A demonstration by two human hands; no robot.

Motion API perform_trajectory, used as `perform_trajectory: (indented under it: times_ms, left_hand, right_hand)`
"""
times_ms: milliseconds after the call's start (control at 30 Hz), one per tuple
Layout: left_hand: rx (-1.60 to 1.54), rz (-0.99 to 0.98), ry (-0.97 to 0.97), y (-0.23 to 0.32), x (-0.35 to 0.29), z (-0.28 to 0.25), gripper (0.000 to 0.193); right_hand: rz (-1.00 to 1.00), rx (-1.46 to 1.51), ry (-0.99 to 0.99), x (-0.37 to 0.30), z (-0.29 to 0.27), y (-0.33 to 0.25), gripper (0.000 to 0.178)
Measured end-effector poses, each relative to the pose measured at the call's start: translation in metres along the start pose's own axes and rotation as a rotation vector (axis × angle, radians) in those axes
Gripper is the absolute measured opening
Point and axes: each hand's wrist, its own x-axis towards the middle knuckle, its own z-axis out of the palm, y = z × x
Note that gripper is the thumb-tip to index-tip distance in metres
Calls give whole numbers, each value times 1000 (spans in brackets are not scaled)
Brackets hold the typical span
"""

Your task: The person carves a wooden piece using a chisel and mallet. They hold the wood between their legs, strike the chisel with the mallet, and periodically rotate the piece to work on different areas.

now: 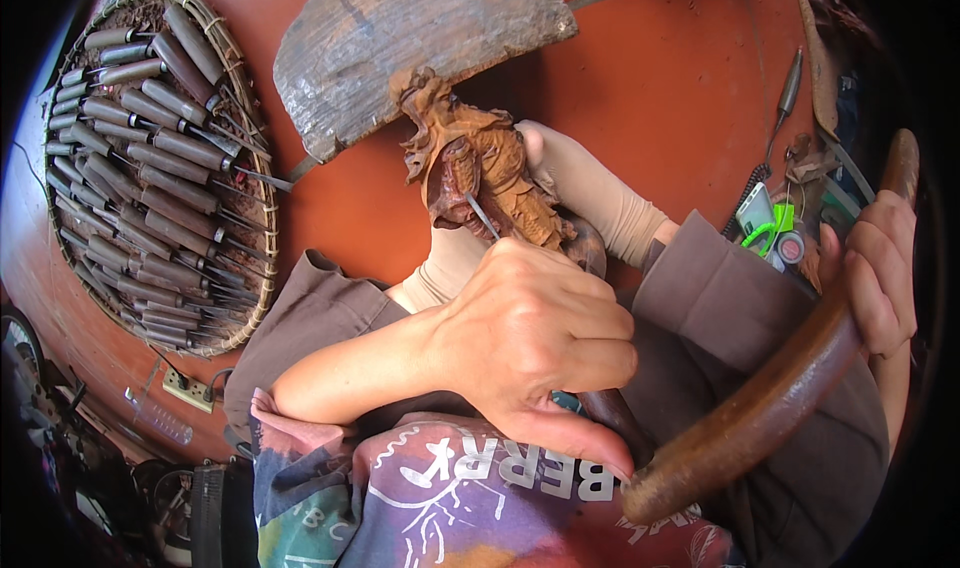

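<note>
My left hand is closed round a carving chisel, most of its handle hidden by the fingers. The thin steel blade meets a carved brown wooden figure with deep folds and ridges. Two feet in beige socks, one of them the right-hand foot, flank the carving, whose top end lies against a thick wooden slab. My right hand grips the upper part of a curved wooden club. The club's lower end is by the butt of the chisel handle; whether they touch, I cannot tell.
At the left, a round woven basket holds several wood-handled chisels. One blade juts over its rim. A power strip lies below it on the red tiled floor. Rightward are a corded rotary tool and small green and white items.
</note>
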Motion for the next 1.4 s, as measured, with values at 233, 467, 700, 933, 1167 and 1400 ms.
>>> perform_trajectory:
  times_ms: [233, 467, 700, 933, 1167, 1400]
  left_hand:
    - [-93, -36, 123, 4, 5, 0, 54]
    - [302, 14, -4, 31, 5, -20, 51]
    - [185, -7, 77, 23, -13, 12, 35]
    - [66, 25, 151, 13, -29, 19, 35]
    - [140, 159, 194, 1, -32, 12, 37]
    - [32, 103, 224, 4, -28, 16, 37]
  right_hand:
    - [-14, -31, 55, -6, 8, 6, 39]
    - [-51, 21, 43, -4, 23, 13, 38]
    - [-16, 51, -9, -3, 23, 2, 39]
    - [22, 56, -38, -2, 17, -6, 39]
    - [-14, 96, -24, 4, 30, 7, 39]
    - [35, 81, -65, 3, 18, -6, 39]
